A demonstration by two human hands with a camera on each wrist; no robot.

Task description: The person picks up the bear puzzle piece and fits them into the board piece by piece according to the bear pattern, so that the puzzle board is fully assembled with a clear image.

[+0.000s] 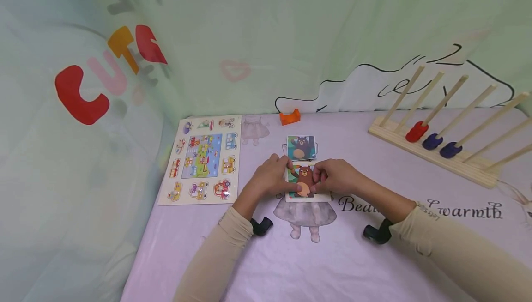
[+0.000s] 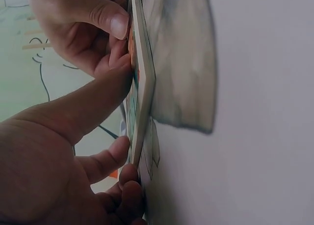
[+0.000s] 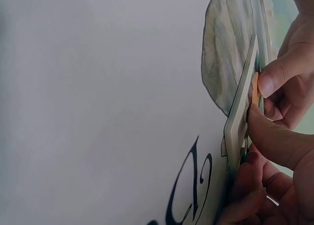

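Note:
A square puzzle with a brown bear picture [image 1: 305,175] lies in a pale frame [image 1: 324,197] at mid-table. My left hand [image 1: 270,177] holds its left side, thumb over the bear's belly and fingertips at the edge. From the right, my right hand [image 1: 335,176] pinches the bear piece's edge between thumb and fingers. In the right wrist view, an orange piece edge [image 3: 255,87] stands slightly above the frame, between both thumbs. The fingertips behind the board are partly hidden. Just behind lies another square bear picture [image 1: 301,147], with a darker bear.
At left lies a wooden vehicle peg puzzle [image 1: 234,163]. An orange block [image 1: 290,117] sits near the back edge. A wooden peg rack [image 1: 432,152] with red and blue beads stands at right. Curtains [image 1: 266,39] hang behind the printed tablecloth [image 1: 316,265].

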